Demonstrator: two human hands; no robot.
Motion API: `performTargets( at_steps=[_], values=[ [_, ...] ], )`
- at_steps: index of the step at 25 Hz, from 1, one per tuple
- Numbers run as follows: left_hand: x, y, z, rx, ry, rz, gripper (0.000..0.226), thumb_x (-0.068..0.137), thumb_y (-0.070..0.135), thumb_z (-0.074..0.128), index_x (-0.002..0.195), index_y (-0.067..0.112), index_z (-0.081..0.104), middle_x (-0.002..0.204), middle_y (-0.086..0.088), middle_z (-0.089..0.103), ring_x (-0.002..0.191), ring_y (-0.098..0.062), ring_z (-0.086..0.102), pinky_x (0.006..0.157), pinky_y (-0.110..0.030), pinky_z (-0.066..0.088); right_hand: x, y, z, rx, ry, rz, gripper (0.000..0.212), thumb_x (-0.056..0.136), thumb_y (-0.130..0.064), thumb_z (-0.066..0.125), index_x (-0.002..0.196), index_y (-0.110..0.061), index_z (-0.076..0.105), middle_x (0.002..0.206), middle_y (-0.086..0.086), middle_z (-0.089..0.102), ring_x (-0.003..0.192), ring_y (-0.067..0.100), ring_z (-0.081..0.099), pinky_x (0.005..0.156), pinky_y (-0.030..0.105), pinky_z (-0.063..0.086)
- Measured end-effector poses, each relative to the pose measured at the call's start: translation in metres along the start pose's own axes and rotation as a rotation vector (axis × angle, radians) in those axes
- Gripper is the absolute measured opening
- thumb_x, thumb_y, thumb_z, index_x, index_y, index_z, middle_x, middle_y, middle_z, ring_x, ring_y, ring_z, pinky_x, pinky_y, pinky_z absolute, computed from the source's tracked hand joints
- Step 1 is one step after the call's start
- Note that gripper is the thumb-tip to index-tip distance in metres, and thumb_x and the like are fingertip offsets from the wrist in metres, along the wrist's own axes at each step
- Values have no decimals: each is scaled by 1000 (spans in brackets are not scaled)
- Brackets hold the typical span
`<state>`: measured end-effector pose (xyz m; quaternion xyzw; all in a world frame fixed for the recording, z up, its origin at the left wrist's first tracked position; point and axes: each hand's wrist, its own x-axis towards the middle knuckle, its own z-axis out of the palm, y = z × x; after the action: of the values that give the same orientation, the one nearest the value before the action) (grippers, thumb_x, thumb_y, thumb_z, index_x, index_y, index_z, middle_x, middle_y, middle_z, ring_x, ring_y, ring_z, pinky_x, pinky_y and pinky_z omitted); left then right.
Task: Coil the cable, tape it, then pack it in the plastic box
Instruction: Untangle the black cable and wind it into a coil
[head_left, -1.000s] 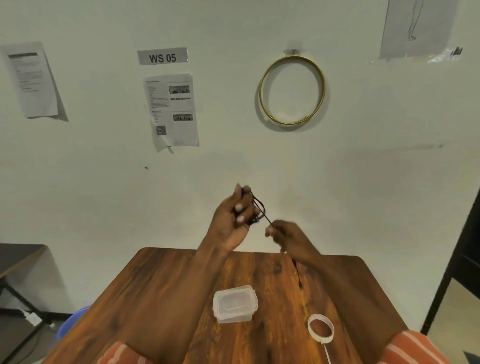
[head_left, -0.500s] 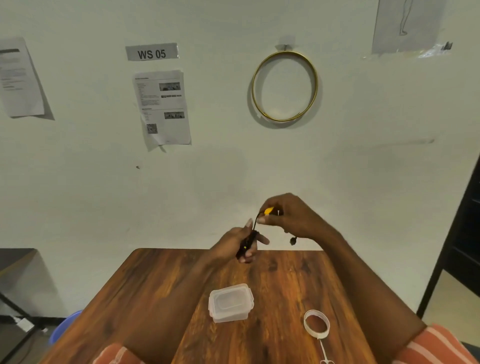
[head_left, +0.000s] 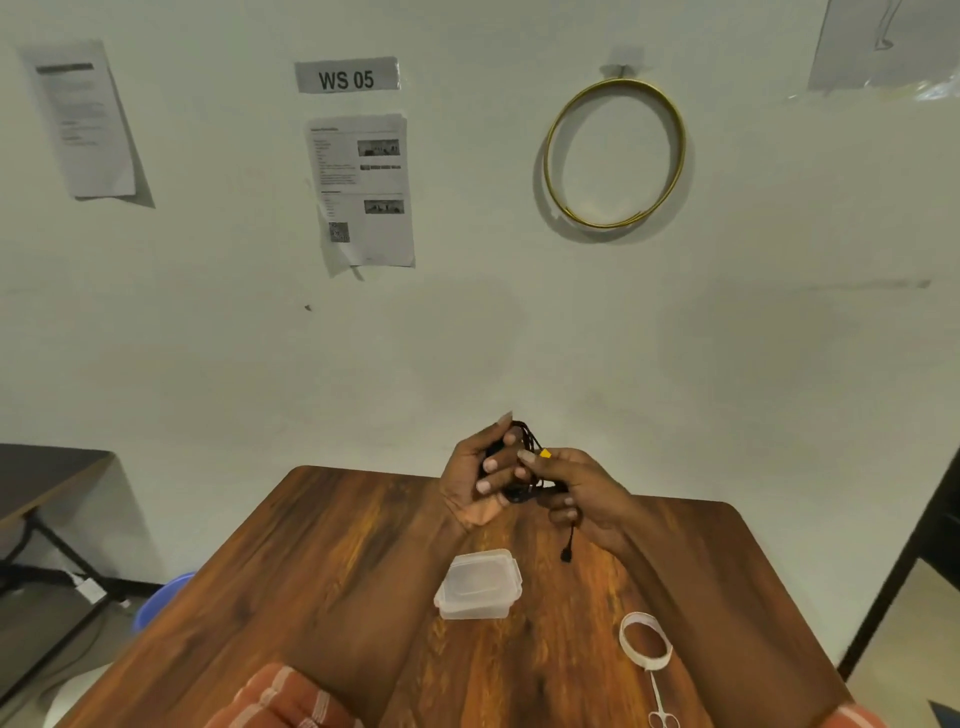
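Above the far end of the wooden table (head_left: 322, 561), my left hand (head_left: 475, 478) grips a small bundle of coiled black cable (head_left: 524, 441). My right hand (head_left: 576, 488) touches the bundle from the right and pinches the cable near a yellow piece. A short loose end with a black plug (head_left: 566, 555) dangles below my right hand. The clear plastic box (head_left: 479, 584) sits with its lid on in the middle of the table. A roll of white tape (head_left: 645, 639) lies on the table to the right of the box.
Small scissors (head_left: 661, 712) lie just below the tape roll near the front edge. A gold hoop (head_left: 615, 153) and papers hang on the wall. A dark side table (head_left: 47, 473) and a blue bin (head_left: 161, 597) stand at the left, a black frame at the right.
My hands have come together on the coil. More cable is wound into the bundle, and only a short end with the plug hangs free now.
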<state>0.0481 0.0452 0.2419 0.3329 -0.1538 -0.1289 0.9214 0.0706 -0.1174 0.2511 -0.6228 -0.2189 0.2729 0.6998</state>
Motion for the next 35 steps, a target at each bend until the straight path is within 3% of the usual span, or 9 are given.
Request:
performTargets(
  at_steps=[5,11,13,16,21,24,27,30,35],
  values=[
    [-18,2,-20,314,143,-102,21,86,18,68,76,2,60,48,1,53,46,-12,55,80,-27,57,2,17,4,306,73,163,20,94,-18,51,76,-12,58,60,-1,54,33,2,26,32,14,18],
    [-21,-34,-20,883,662,112,36,91,19,66,57,8,62,49,-6,58,40,-13,47,53,-27,45,2,77,13,527,196,137,21,99,-18,49,81,-11,58,67,2,57,40,5,35,33,15,23],
    [-23,-54,-32,929,732,113,30,94,15,62,67,4,66,49,-5,57,38,-10,48,48,-25,43,2,97,11,467,295,185,18,98,-14,49,88,-10,63,64,-1,56,43,6,37,34,17,25],
    [-36,-90,-66,712,804,-75,19,96,-1,49,89,-1,67,61,-8,60,47,-11,56,53,-28,51,0,148,2,416,502,298,19,96,-5,49,103,-13,64,69,3,59,48,11,44,38,21,32],
    [-72,-185,-141,851,967,-238,20,90,-1,61,85,13,75,84,-10,75,74,-19,71,69,-42,62,-27,248,4,259,800,425,14,85,4,61,86,-7,70,94,19,74,85,31,67,72,37,55],
    [-85,-215,-177,1095,1052,-218,15,85,6,69,90,14,80,87,-4,78,79,-16,72,75,-37,60,-25,278,1,152,761,453,15,83,3,65,88,-10,72,93,16,76,91,31,71,83,44,59],
    [-84,-218,-203,1383,1043,-275,13,89,23,66,90,22,79,80,9,74,74,-8,68,63,-18,46,-1,296,-5,-5,720,467,17,86,-3,66,97,-16,71,97,5,74,92,20,69,85,37,58],
    [-74,-218,-233,1493,960,-386,22,95,28,56,104,21,75,102,5,73,91,-14,66,81,-22,48,30,315,-9,-192,720,474,18,89,-5,63,103,-15,71,100,1,71,92,15,66,73,19,51],
    [-62,-225,-265,1658,941,-454,31,98,34,47,118,21,67,118,-1,68,108,-19,62,97,-29,45,63,338,-18,-545,612,488,20,96,-20,52,101,-28,70,96,-8,68,89,12,62,87,27,47]
  ],
)
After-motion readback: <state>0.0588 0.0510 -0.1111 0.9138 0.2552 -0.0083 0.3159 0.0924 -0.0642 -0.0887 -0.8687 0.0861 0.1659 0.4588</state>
